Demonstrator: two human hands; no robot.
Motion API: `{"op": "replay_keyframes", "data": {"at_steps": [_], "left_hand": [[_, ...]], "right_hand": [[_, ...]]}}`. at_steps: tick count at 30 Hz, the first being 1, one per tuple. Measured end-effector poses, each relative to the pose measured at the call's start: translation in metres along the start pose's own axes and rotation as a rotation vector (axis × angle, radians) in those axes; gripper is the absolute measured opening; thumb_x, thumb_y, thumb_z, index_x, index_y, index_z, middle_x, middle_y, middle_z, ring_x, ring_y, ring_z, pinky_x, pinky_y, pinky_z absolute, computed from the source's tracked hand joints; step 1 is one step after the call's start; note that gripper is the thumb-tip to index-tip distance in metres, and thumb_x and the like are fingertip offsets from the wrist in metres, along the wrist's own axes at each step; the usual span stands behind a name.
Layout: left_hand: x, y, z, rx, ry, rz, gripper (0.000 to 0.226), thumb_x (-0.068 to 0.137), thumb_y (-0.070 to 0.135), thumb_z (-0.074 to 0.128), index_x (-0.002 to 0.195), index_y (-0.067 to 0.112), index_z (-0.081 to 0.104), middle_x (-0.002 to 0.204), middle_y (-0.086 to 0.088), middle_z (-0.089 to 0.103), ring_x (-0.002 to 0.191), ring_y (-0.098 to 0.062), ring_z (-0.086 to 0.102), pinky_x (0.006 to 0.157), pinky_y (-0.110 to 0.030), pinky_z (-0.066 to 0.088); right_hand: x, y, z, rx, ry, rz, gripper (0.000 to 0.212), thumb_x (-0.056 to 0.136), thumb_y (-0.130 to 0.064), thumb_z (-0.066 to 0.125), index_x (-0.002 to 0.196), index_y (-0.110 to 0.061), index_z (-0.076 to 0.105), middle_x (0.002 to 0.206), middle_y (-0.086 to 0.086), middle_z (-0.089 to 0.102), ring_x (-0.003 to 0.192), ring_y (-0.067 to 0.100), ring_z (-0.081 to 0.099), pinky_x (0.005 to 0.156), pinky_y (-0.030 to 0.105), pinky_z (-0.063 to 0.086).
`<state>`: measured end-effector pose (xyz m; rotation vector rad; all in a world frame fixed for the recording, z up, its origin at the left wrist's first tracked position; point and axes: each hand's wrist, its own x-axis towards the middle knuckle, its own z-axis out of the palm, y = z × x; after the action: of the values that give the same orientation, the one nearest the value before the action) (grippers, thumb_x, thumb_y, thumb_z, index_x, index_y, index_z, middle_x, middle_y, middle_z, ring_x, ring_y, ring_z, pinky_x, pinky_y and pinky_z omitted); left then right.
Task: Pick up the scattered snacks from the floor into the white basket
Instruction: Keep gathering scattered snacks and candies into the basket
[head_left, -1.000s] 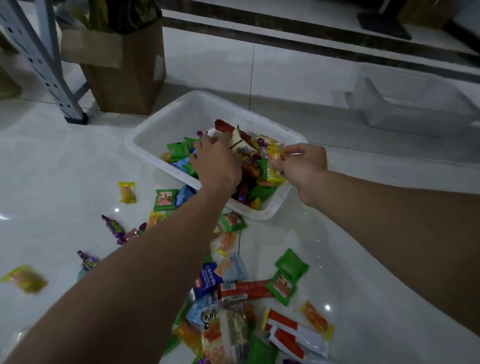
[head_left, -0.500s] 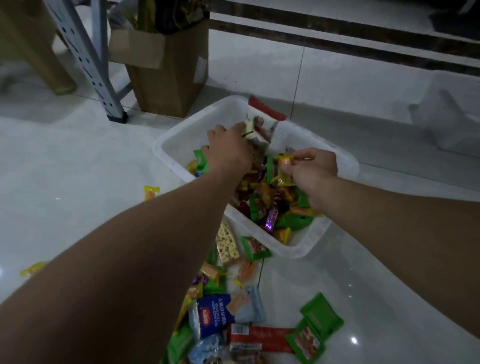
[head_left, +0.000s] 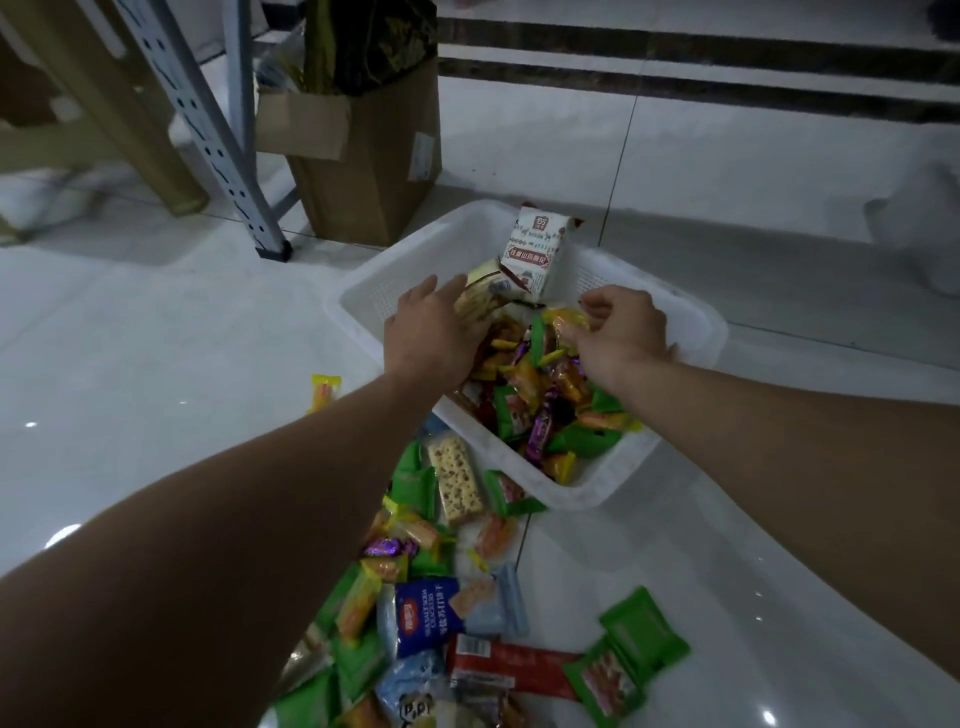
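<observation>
1. The floor (head_left: 156, 338) is being covered, nearest the camera, by scattered snacks (head_left: 452, 613).
2. The white basket (head_left: 691, 322) is being kept on the floor just beyond that pile, and many wrapped snacks are being held inside it.
3. The left hand (head_left: 431, 332) is being held over the basket, its grip spread, straight fingers touching a beige packet (head_left: 478, 301).
4. The right hand (head_left: 623, 332) is being held above the basket's heap, its grip pinching a yellow candy (head_left: 569, 319).
5. A white packet (head_left: 535, 249) is being propped upright against the basket's far wall.
</observation>
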<state>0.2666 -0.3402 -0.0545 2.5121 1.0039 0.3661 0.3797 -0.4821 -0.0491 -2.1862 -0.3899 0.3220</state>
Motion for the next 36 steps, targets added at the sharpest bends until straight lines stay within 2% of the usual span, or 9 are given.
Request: {"op": "replay_keyframes", "data": {"at_steps": [1, 2, 5, 8, 12, 17, 23, 31, 36], "left_hand": [[-0.006, 0.0, -0.003, -0.001, 0.0, 0.005, 0.063, 0.088, 0.041, 0.059, 0.145, 0.026, 0.036, 0.153, -0.009, 0.032, 0.139, -0.03, 0.029, 0.111, -0.047, 0.03], [-0.014, 0.0, -0.006, -0.001, -0.002, 0.012, 0.063, 0.088, 0.04, 0.06, 0.145, 0.026, 0.037, 0.152, -0.009, 0.033, 0.138, -0.03, 0.03, 0.111, -0.045, 0.031], [-0.044, 0.002, -0.014, 0.002, 0.008, 0.03, 0.061, 0.088, 0.043, 0.06, 0.143, 0.027, 0.04, 0.151, -0.008, 0.036, 0.137, -0.029, 0.033, 0.11, -0.044, 0.033], [-0.077, 0.001, -0.021, -0.016, -0.016, 0.043, 0.061, 0.088, 0.045, 0.058, 0.143, 0.026, 0.04, 0.151, -0.006, 0.036, 0.138, -0.027, 0.033, 0.11, -0.044, 0.033], [-0.122, -0.01, -0.029, -0.02, -0.037, 0.029, 0.061, 0.089, 0.047, 0.058, 0.143, 0.027, 0.04, 0.151, -0.006, 0.036, 0.137, -0.027, 0.035, 0.109, -0.041, 0.035], [-0.172, -0.034, -0.037, 0.052, -0.095, -0.032, 0.063, 0.086, 0.048, 0.06, 0.143, 0.031, 0.04, 0.152, -0.005, 0.036, 0.138, -0.024, 0.035, 0.108, -0.043, 0.036], [-0.219, -0.058, -0.038, 0.089, -0.14, -0.061, 0.063, 0.087, 0.048, 0.059, 0.144, 0.028, 0.039, 0.151, -0.006, 0.037, 0.137, -0.026, 0.035, 0.108, -0.045, 0.035], [-0.256, -0.086, -0.041, 0.134, -0.213, -0.078, 0.063, 0.089, 0.052, 0.055, 0.145, 0.043, 0.029, 0.152, -0.005, 0.035, 0.134, -0.027, 0.04, 0.11, -0.046, 0.034], [-0.265, -0.091, -0.041, 0.202, -0.234, -0.094, 0.064, 0.09, 0.05, 0.055, 0.146, 0.033, 0.031, 0.154, -0.004, 0.031, 0.139, -0.025, 0.032, 0.111, -0.044, 0.03]], "right_hand": [[-0.004, 0.004, -0.003, -0.033, 0.005, -0.036, 0.039, 0.08, -0.025, 0.076, 0.117, -0.026, 0.064, 0.12, -0.004, 0.065, 0.118, 0.022, 0.056, 0.113, 0.039, 0.022], [-0.011, 0.007, -0.007, -0.057, 0.001, -0.073, 0.041, 0.078, -0.026, 0.077, 0.117, -0.028, 0.064, 0.118, -0.002, 0.066, 0.118, 0.025, 0.056, 0.108, 0.056, 0.03], [-0.041, 0.013, -0.027, -0.13, -0.06, -0.181, 0.049, 0.08, -0.026, 0.075, 0.127, -0.021, 0.06, 0.125, 0.005, 0.062, 0.121, 0.027, 0.052, 0.112, 0.046, 0.032], [-0.077, 0.019, -0.045, -0.186, -0.146, -0.254, 0.052, 0.084, -0.028, 0.071, 0.132, -0.017, 0.055, 0.132, 0.005, 0.057, 0.122, 0.023, 0.05, 0.099, 0.026, 0.036], [-0.121, 0.027, -0.048, -0.227, -0.244, -0.319, 0.059, 0.083, -0.039, 0.07, 0.135, -0.02, 0.053, 0.135, 0.003, 0.055, 0.125, 0.022, 0.048, 0.105, 0.036, 0.041], [-0.167, 0.025, -0.037, -0.261, -0.406, -0.436, 0.06, 0.086, -0.041, 0.067, 0.138, -0.018, 0.049, 0.133, 0.001, 0.053, 0.117, 0.019, 0.051, 0.09, 0.027, 0.042], [-0.205, 0.033, -0.008, -0.336, -0.606, -0.467, 0.06, 0.083, -0.044, 0.068, 0.136, -0.023, 0.051, 0.133, 0.005, 0.052, 0.12, 0.022, 0.051, 0.096, 0.034, 0.045], [-0.226, 0.077, 0.019, -0.586, -0.761, -0.34, 0.043, 0.087, -0.028, 0.064, 0.128, -0.02, 0.054, 0.126, 0.01, 0.059, 0.109, 0.028, 0.059, 0.09, 0.038, 0.051], [-0.223, 0.09, 0.024, -0.665, -0.719, -0.364, 0.033, 0.082, -0.013, 0.062, 0.115, -0.017, 0.057, 0.113, 0.008, 0.064, 0.101, 0.027, 0.061, 0.085, 0.037, 0.052]]}}
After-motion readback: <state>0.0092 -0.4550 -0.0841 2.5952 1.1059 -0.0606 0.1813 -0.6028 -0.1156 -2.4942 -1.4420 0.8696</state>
